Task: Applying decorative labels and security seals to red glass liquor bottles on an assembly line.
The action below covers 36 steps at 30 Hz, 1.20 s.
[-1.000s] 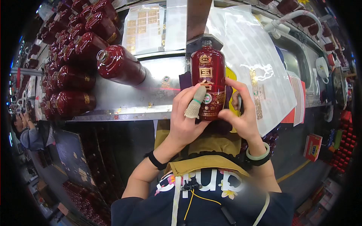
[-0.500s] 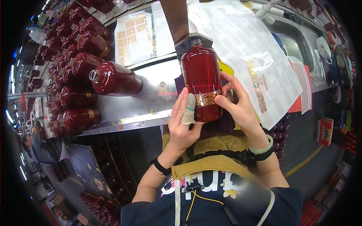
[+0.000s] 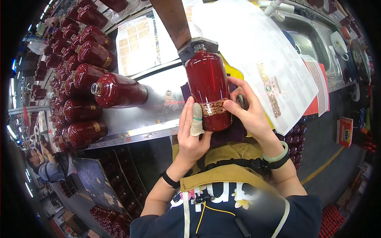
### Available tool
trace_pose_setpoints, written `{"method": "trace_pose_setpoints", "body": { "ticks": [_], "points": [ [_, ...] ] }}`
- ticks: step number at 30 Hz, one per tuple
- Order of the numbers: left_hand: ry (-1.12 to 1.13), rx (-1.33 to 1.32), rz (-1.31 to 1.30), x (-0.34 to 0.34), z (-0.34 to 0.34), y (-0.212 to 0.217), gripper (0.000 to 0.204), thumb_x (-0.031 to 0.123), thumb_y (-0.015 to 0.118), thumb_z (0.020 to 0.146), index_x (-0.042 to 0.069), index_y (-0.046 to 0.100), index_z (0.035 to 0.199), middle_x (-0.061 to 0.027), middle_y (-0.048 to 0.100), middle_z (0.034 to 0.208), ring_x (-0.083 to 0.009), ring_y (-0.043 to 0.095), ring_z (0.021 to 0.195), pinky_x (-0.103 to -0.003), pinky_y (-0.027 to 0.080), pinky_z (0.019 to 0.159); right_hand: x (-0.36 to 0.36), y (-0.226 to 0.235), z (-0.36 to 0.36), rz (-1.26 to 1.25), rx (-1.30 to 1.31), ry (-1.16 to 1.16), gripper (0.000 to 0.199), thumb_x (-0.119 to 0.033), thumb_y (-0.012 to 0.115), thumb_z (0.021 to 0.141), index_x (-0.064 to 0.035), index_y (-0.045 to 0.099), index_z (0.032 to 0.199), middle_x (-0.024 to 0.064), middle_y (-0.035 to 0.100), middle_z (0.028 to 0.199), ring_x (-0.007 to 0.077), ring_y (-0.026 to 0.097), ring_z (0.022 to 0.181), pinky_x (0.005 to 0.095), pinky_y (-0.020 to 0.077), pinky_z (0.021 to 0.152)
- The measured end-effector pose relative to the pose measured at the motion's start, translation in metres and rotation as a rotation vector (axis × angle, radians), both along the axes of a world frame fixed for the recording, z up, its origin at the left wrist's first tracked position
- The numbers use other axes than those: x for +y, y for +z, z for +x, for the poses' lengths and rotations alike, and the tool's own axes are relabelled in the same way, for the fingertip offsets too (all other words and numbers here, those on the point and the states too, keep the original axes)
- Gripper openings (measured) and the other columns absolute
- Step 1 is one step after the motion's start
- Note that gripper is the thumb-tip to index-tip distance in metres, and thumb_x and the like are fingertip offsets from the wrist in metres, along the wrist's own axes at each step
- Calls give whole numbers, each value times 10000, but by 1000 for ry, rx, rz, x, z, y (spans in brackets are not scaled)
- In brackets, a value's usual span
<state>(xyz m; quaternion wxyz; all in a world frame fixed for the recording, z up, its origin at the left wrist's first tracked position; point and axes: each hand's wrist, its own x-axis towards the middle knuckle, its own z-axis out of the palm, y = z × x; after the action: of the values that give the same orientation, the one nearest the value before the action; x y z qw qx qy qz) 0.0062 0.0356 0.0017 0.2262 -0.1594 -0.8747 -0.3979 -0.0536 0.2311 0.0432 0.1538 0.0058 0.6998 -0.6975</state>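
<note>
A dark red glass bottle (image 3: 207, 77) lies between my hands, its neck pointing away from me against a grey metal block (image 3: 197, 48). Around its lower part runs a gold patterned label (image 3: 214, 107). My left hand (image 3: 190, 139) grips the bottle's left side near the base, and one of its fingers wears a knitted finger cover (image 3: 197, 122). From the right, my right hand (image 3: 250, 113) holds the bottle, thumb pressing on the label's right end. Something small and greyish shows between the right fingers; its kind is unclear.
Another red bottle (image 3: 119, 90) lies left on the metal table (image 3: 158, 115), with several more stacked beyond it. White label sheets (image 3: 246, 43) cover the right side, near a sink (image 3: 305, 37). A brown upright bar (image 3: 172, 18) rises behind the block. Another person (image 3: 55, 164) is far left.
Both hands keep their hold, with the bottle turned slightly between them. The whole view has shifted a little. At far left, the other person has changed posture.
</note>
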Motion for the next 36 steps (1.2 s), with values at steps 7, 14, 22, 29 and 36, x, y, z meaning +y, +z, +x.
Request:
{"method": "trace_pose_setpoints", "body": {
  "ticks": [7, 14, 22, 29, 36],
  "points": [
    [-24, -55, -122, 4, 1, 14, 879, 197, 943, 721, 13, 548, 1484, -327, 360, 1596, -493, 459, 1422, -520, 413, 1154, -1, 2, 0, -45, -27, -9, 662, -210, 820, 930, -28, 508, 1484, -49, 451, 911, 58, 441, 850, 224, 406, 809],
    [49, -98, -299, 22, 2, 36, 816, 270, 952, 714, 128, 624, 1448, -347, 339, 1543, -529, 411, 1400, -571, 399, 1154, 12, -8, -3, -294, -40, -114, 468, -191, 607, 1069, -9, 480, 1481, -3, 568, 1072, 72, 509, 1016, 239, 412, 945],
    [133, -135, -421, 35, 3, 43, 726, 268, 916, 758, 152, 646, 1422, -372, 321, 1524, -549, 408, 1375, -581, 408, 1134, 20, -13, -7, 25, 133, -214, 294, -68, 629, 1038, 19, 571, 1312, 60, 633, 1151, 82, 583, 1061, 243, 480, 917],
    [191, -176, -498, 46, 0, 45, 681, 262, 893, 788, 202, 647, 1420, -370, 298, 1514, -569, 389, 1366, -593, 402, 1123, 18, -4, -10, 69, 359, -307, 290, -17, 609, 1034, 25, 572, 1319, 65, 672, 1103, 119, 633, 980, 262, 516, 896],
    [171, -148, -227, 39, 1, 42, 850, 102, 953, 678, 89, 608, 1456, -318, 382, 1521, -485, 462, 1374, -501, 425, 1119, 24, -1, -7, 166, 678, -236, 322, 140, 687, 883, 9, 672, 1176, 94, 737, 1051, 224, 696, 992, 358, 557, 893]
  ]
}}
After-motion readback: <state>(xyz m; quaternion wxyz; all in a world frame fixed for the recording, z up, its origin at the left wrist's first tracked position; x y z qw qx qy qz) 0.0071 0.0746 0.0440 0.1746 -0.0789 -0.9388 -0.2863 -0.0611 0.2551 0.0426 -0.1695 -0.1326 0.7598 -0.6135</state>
